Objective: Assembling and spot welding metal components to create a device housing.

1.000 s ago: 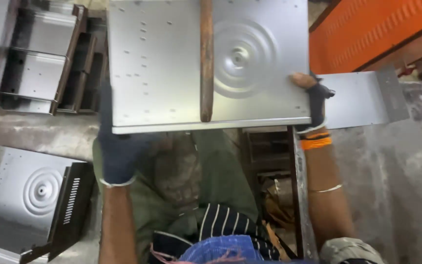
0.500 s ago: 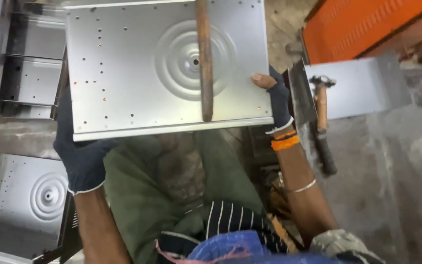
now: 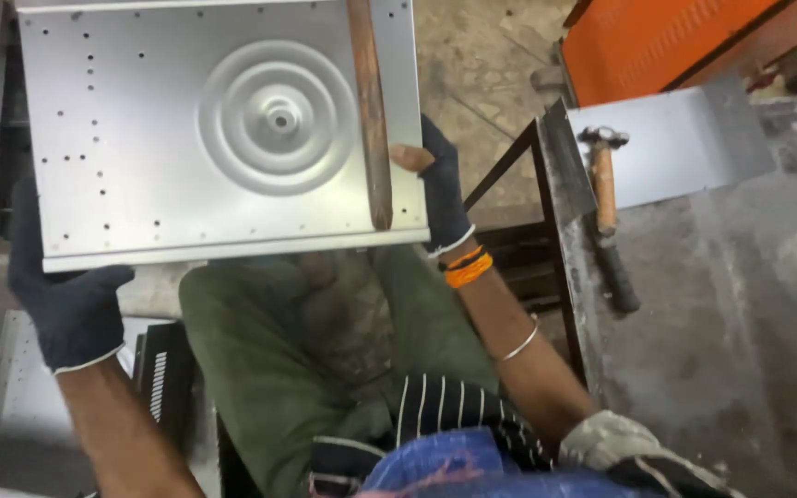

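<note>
Metal panel has shifted left, uncovering hammer on table. Left hand and right hand clamp its edges above lap. Risk: wooden stick slipping; gloved grip loosening.

A metal workshop: hammer on steel workbench, stamped sheet panels.

Silver metal panel with ringed circles; rusty brown bar; dark blue gloves; orange wristband; olive trousers; orange cabinet
</note>
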